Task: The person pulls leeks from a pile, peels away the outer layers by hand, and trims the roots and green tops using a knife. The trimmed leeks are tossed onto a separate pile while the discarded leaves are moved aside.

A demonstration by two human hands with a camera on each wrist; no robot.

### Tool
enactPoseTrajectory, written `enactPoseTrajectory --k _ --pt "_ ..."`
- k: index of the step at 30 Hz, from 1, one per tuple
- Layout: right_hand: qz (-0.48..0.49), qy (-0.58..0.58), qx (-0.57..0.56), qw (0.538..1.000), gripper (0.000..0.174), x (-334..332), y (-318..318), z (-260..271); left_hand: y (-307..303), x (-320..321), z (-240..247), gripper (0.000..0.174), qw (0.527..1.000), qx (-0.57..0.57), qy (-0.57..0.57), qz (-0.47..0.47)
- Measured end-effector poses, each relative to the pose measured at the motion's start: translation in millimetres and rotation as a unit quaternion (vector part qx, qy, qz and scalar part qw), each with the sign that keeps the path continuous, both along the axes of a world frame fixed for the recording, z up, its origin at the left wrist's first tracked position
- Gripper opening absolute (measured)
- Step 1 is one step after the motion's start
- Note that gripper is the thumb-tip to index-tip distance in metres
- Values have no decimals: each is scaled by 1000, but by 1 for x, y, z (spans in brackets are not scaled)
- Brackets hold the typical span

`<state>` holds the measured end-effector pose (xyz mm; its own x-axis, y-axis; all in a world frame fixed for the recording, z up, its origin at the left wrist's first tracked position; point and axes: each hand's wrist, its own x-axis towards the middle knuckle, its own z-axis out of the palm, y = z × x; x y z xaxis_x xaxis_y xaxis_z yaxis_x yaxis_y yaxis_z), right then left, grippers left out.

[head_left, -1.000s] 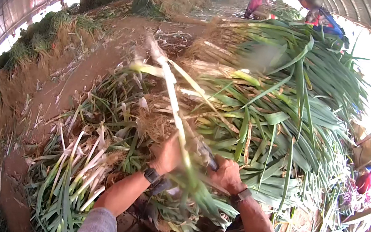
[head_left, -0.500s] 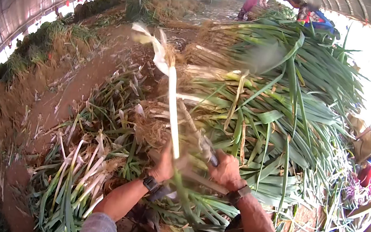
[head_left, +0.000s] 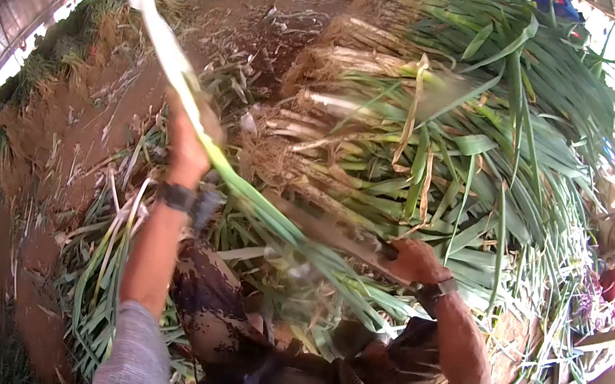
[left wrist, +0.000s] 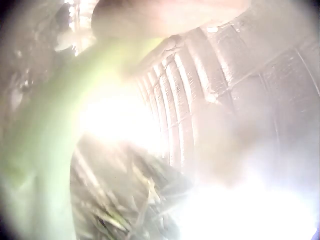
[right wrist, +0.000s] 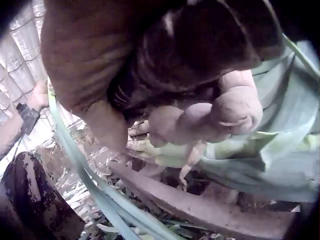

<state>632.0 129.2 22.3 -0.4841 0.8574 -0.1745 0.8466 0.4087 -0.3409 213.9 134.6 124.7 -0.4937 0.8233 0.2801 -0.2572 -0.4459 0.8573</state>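
My left hand (head_left: 189, 138) grips a long leek (head_left: 174, 62) by its pale stalk, raised at the upper left. The white end points up and left, while its green leaves trail down across my lap. In the overexposed left wrist view, the blurred stalk (left wrist: 45, 155) passes beneath a finger (left wrist: 165, 15). My right hand (head_left: 418, 263) has its fingers curled around the dark handle (right wrist: 190, 55) of a tool. A long brown bar (right wrist: 200, 205) runs just below that hand; I cannot tell whether it belongs to the tool.
A big heap of leeks (head_left: 489, 142) lies ahead, roots leftward. Cut leek stalks (head_left: 115, 232) are piled left of my left arm, beside bare brown soil (head_left: 76, 151). Scraps (head_left: 537, 381) litter the right side. People, partly cropped, are at the far end.
My left hand has swung the leek up and left, away from my right hand. My right hand has shifted slightly right, still gripping the tool. The head view has tilted down.
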Motion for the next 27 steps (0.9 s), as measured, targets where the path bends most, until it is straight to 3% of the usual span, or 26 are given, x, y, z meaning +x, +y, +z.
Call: enactPoseTrajectory --k 3,5,7,9,10,12,13,15,17,19,21,24,25,27 --pt "10 -35 -27 999 44 19 -1 -3 -17 -69 35 58 988 45 134 57" --pt "8 -56 -46 997 45 28 -4 -5 -43 -83 67 59 969 -44 181 160" --pt "-14 -54 -26 998 47 35 -7 -8 -62 -93 84 59 905 -125 291 283" --pt "-23 -53 -78 995 48 38 -8 -4 -71 -159 68 58 894 -175 322 260" --pt "-28 -69 -72 995 48 39 -10 -1 -73 -184 58 57 810 -266 440 283" --pt "-11 -63 -41 997 51 48 -7 -15 -81 -195 41 47 587 -418 624 303" --pt "-11 -63 -42 997 51 52 -8 -18 -81 -201 17 47 586 -419 624 303" --pt "-18 -61 -22 998 52 56 -9 -21 -75 -219 -41 39 680 -283 612 288" --pt "-34 -73 -34 996 52 54 -11 -17 -73 -145 -34 40 766 -291 550 163" --pt "-44 -85 -45 994 53 44 -10 -13 -61 -61 -42 37 892 -276 347 -85" --pt "-14 -116 -61 991 51 28 -7 -9 -48 2 -67 34 923 -282 161 -208" --pt "10 -95 -22 995 47 1 -1 -5 -38 78 -115 19 897 -315 42 -307" --pt "12 -79 -19 997 45 -10 2 -2 -33 88 -158 19 880 -289 47 -375" --pt "13 -86 23 996 42 -25 9 -10 -32 121 -179 18 856 -359 212 -307"
